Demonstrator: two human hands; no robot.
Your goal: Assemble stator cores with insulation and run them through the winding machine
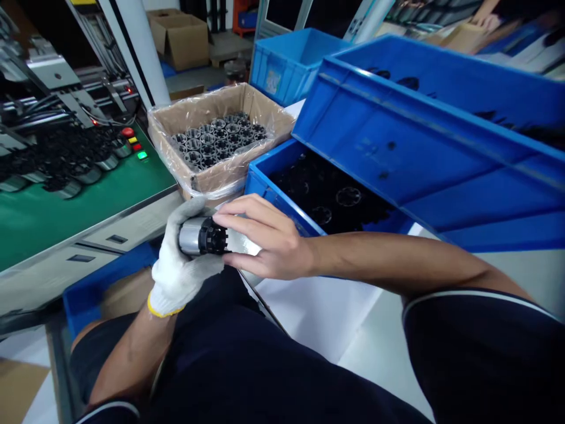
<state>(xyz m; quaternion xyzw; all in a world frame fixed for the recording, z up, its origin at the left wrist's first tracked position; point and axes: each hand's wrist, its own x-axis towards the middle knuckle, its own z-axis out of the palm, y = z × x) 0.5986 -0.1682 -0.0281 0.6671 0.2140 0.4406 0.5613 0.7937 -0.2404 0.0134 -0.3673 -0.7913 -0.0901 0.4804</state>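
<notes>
My left hand [180,265], in a white knit glove with a yellow cuff, is wrapped round a metal motor stator core [190,237] with black plastic prongs at its right end. The part lies on its side, prongs to the right. Bare, my right hand [265,238] has its thumb and fingertips at the pronged black end piece [214,235], fingers closed in on it from above and below. Just beyond both hands stands a plastic-lined cardboard box [260,103] holding several rows of similar metal cores. Beside it a blue bin [276,191] contains dark plastic parts.
A green workbench [141,191] with a machine, lit buttons and finished-looking cores [83,171] is at left. A large blue crate [419,135] rests tilted over the bin at right. A lighter blue crate [282,70] stands behind. Another person's hand [488,20] shows at top right.
</notes>
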